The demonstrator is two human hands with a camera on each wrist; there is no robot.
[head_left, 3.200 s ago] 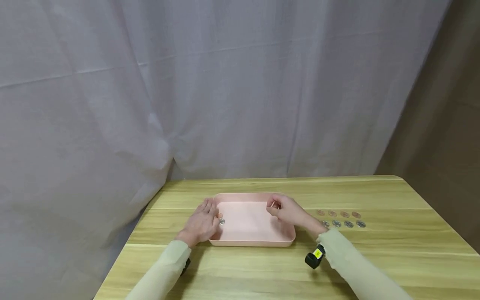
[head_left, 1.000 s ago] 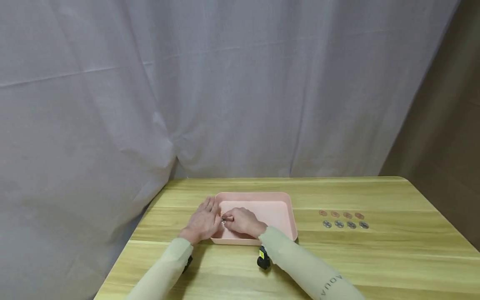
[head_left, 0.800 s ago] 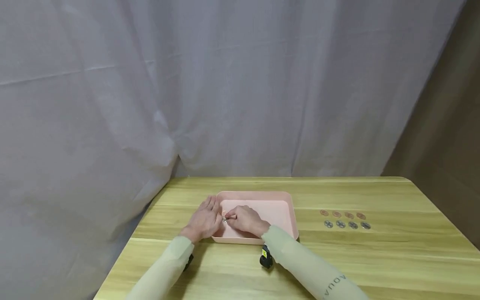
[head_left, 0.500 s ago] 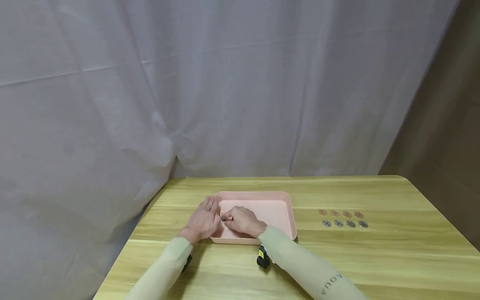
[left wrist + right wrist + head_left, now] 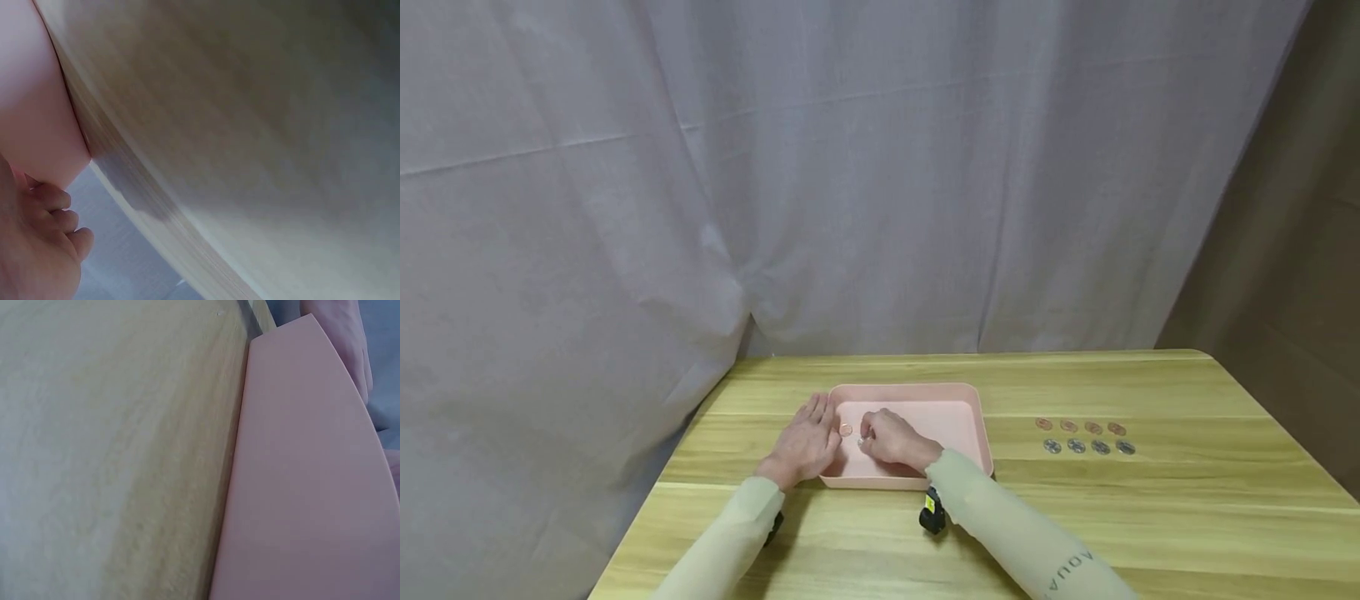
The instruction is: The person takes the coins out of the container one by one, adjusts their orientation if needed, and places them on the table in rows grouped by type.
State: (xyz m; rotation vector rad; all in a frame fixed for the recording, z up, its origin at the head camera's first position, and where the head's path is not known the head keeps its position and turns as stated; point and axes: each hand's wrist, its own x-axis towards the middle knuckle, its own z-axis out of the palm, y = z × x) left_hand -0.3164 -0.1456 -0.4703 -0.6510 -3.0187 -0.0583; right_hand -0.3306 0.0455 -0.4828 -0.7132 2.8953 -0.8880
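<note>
A shallow pink tray (image 5: 951, 425) sits on the wooden table. My left hand (image 5: 805, 443) rests along its left rim, fingers stretched out away from me; in the left wrist view those fingers (image 5: 65, 220) lie beside the tray's outer wall. Inside the tray, a copper-coloured coin (image 5: 846, 430) lies flat near the left side. My right hand (image 5: 891, 437) reaches in over the tray floor with curled fingers, and a silver coin (image 5: 861, 442) shows pinched at the thumb and fingertips. The right wrist view shows mostly the tray's near wall (image 5: 306, 469).
Right of the tray, two rows of coins lie on the table (image 5: 1150, 533): copper-coloured ones (image 5: 1068, 426) behind, silver ones (image 5: 1077, 447) in front. A grey curtain (image 5: 865, 208) hangs behind the table's far edge.
My right hand has come from the tray's right side to the coins at its left, then shifted slightly right with the silver coin, uncovering the copper-coloured one. The left hand stays at the rim.
</note>
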